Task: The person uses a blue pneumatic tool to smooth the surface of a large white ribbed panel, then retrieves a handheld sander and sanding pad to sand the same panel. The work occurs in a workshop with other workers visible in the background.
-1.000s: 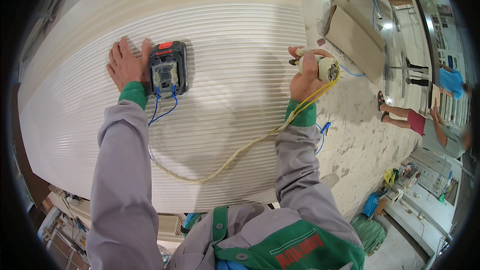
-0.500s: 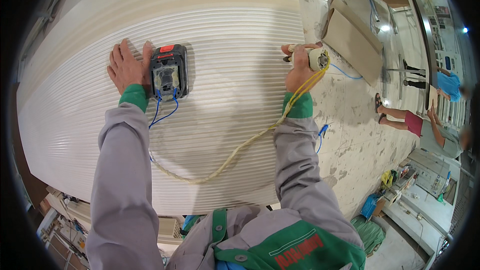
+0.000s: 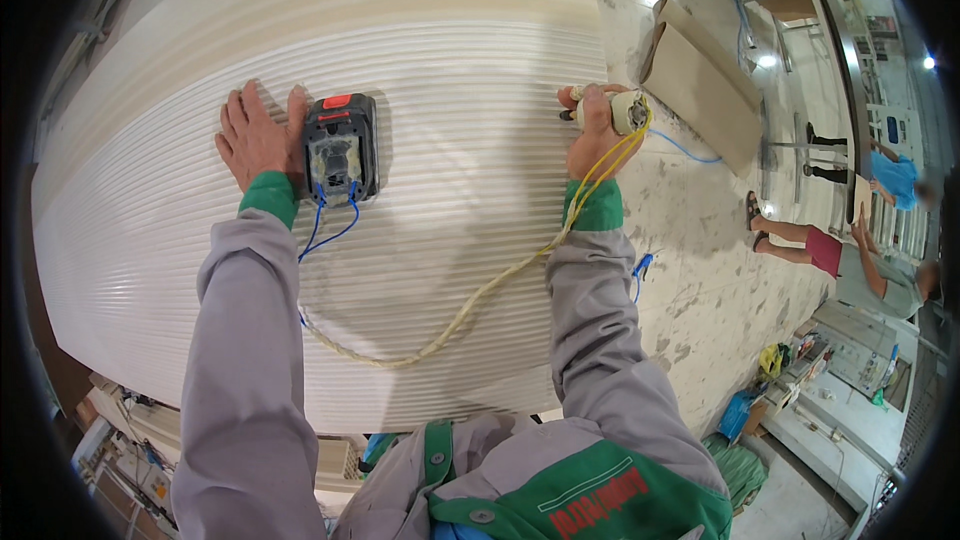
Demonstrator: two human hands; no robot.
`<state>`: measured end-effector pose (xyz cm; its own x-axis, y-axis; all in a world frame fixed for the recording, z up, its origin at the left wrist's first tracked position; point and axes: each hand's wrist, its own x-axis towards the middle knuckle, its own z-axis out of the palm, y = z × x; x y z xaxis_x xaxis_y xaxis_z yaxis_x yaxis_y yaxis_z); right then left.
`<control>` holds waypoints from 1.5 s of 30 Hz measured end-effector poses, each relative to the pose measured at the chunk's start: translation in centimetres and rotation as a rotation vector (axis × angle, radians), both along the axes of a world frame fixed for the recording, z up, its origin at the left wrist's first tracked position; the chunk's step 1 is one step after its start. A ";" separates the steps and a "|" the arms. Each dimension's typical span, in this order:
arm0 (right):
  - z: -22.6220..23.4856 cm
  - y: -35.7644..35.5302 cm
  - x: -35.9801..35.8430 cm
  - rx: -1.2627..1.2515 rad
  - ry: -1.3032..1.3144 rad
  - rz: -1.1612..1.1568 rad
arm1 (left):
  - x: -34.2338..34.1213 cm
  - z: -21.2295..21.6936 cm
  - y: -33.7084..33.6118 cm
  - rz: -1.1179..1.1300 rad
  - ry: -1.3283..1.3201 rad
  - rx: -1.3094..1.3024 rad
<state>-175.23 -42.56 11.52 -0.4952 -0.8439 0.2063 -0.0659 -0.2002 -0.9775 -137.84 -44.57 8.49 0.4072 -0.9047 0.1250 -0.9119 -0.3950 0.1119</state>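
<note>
right hand (image 3: 592, 130) grip clamped on small motor (image 3: 630, 111); left hand (image 3: 255, 137) flat, fingers apart, beside battery pack (image 3: 340, 147).

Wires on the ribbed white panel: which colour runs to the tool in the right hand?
The yellow cable; the blue wires stay at the black battery pack.

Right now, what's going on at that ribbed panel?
A person leans over a large white ribbed panel. The left hand lies flat on the panel, touching the side of a black battery pack with a red tab and blue wires. The right hand grips a small cream-coloured motor-like tool at the panel's right edge. A yellow cable runs from the tool across the panel back toward the pack. Two other people stand on the floor at far right.
</note>
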 end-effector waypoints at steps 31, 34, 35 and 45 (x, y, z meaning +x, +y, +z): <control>0.6 -3.3 1.2 -0.030 -0.073 -0.024 | -0.4 0.5 0.3 -0.011 0.044 -0.022; 0.6 -3.3 1.1 -0.033 -0.018 -0.024 | -0.3 0.4 0.2 -0.007 0.025 -0.022; 0.7 -3.2 1.1 -0.014 -0.027 -0.044 | -0.3 0.4 0.1 -0.007 0.021 -0.021; 0.6 -4.6 1.2 0.014 -0.011 -0.043 | -0.3 0.6 0.2 -0.007 0.038 -0.020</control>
<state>-174.02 -47.14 12.13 -0.5333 -0.8245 0.1892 -0.0636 -0.1839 -0.9809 -138.18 -44.41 9.11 0.4059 -0.9050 0.1273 -0.9094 -0.3862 0.1546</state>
